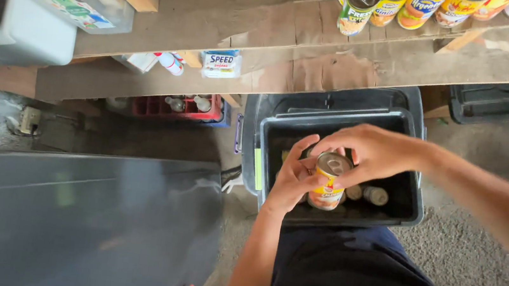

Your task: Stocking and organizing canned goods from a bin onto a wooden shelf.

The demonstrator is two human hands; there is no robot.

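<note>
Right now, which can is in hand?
The orange-labelled can over the black bin, gripped by the left hand and right hand. The other cans stand on the shelf.

Shelf: wooden plank lined with torn cardboard, well above the fingers.
Row of cans: on the shelf's far end, up and right of the fingers, colourful labels, one with a pull-tab top.
Small packet: blue and white, at the shelf's edge, up and left of the fingers.
Red crate: under the shelf, left of the fingers, holding small bottles.
Dark panel: flat, glossy, far left and below.
Floor: rough concrete, right of the fingers.
</note>
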